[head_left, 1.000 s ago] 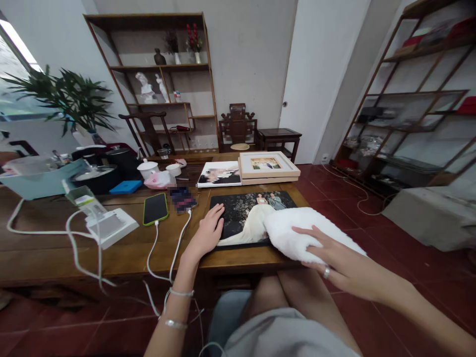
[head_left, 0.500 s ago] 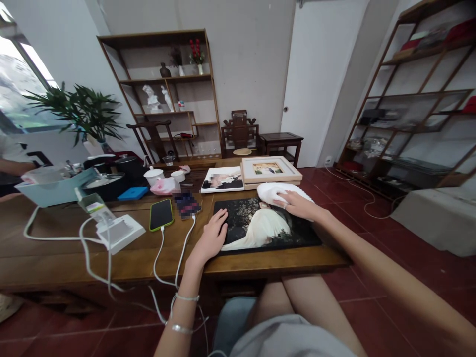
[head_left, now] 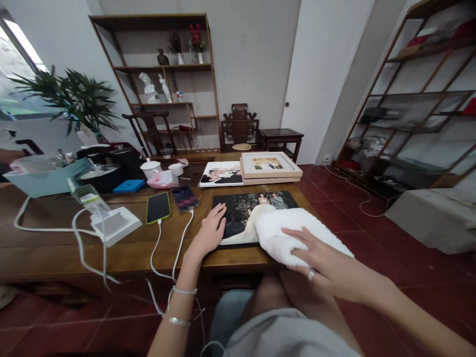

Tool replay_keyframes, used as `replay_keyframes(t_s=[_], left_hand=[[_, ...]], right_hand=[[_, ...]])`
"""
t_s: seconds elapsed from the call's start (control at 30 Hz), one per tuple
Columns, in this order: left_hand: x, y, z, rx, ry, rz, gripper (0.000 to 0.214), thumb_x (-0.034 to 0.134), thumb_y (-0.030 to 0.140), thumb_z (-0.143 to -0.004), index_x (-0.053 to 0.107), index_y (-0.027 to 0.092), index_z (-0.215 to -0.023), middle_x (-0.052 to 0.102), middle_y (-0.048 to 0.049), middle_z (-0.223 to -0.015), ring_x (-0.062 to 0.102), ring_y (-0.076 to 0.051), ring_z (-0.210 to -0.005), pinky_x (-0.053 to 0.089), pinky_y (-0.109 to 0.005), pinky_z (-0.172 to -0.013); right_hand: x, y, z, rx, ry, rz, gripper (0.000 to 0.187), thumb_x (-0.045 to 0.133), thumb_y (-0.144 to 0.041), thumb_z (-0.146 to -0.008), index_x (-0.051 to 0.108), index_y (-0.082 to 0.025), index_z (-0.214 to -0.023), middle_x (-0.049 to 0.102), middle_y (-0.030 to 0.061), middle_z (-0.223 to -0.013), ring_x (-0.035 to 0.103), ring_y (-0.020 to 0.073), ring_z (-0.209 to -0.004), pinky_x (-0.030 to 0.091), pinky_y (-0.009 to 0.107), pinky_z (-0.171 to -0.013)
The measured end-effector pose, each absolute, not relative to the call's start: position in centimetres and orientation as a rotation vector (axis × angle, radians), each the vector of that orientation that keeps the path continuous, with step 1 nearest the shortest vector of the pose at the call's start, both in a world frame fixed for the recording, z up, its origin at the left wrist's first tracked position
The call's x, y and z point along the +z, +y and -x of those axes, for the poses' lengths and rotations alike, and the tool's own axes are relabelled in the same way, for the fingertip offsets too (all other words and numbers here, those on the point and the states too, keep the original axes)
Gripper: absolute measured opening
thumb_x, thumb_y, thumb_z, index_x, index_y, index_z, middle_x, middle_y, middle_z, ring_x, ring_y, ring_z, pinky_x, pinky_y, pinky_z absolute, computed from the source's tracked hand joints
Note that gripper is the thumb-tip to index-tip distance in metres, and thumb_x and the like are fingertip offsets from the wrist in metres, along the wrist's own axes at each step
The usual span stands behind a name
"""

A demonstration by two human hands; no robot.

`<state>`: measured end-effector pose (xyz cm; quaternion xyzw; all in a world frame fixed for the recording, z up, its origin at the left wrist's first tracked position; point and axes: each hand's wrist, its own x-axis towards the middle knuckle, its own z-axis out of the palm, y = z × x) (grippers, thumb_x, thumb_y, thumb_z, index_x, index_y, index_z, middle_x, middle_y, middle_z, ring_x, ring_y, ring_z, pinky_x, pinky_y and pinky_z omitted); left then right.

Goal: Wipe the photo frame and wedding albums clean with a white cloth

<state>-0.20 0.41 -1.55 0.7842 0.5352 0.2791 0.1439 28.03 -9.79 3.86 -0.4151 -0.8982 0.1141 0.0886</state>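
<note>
A dark wedding photo panel (head_left: 238,218) lies flat near the front edge of the wooden table (head_left: 178,255). My left hand (head_left: 213,227) rests with outstretched fingers on the panel's left edge, holding nothing. Over the panel's right part lies a fluffy white cloth (head_left: 293,229), which hides that part of the picture. My right hand (head_left: 316,258) grips the cloth at its near side, thumb below and fingers on top, close to the table's front edge.
Behind the panel lie a white-edged photo print (head_left: 221,174) and stacked pale picture frames (head_left: 271,168). To the left are a green-cased phone (head_left: 158,208), a second device (head_left: 185,199), white cables, an opened white box (head_left: 115,225) and a light-blue bin (head_left: 48,176).
My right hand has drawn the white cloth from the panel's far right edge toward me, uncovering two printed figures at the top. My left hand stays on the left edge.
</note>
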Motion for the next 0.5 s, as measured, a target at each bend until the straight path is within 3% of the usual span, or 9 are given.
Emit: replay_keyframes(t_s=[0.27, 0.5], left_hand=[[-1.7, 0.5, 0.4, 0.818, 1.526, -2.271, 0.043, 0.032, 0.025, -0.09, 0.046, 0.015, -0.129, 0.038, -0.0114, -0.143, 0.028, -0.021, -0.135, 0.026, -0.047, -0.107], [-1.5, 0.4, 0.3, 0.828, 1.539, -2.265, 0.043, 0.032, 0.024, -0.089, 0.047, 0.016, -0.128, 0.04, -0.0114, -0.142, 0.03, -0.021, -0.134, 0.027, -0.047, -0.107]], right_hand=[[3.0, 1.4, -26.1, 0.077, -2.616, 1.23, 0.033, 0.034, -0.031, -0.093, 0.058, -0.017, -0.111, 0.056, 0.0141, -0.119, 0.046, 0.0275, -0.112, 0.034, 0.046, -0.095], [2.3, 4.1, -25.3, 0.018, -2.572, 1.26, 0.035, 0.034, -0.032, -0.094, 0.058, -0.015, -0.112, 0.054, 0.016, -0.123, 0.044, 0.03, -0.114, 0.029, 0.051, -0.096]])
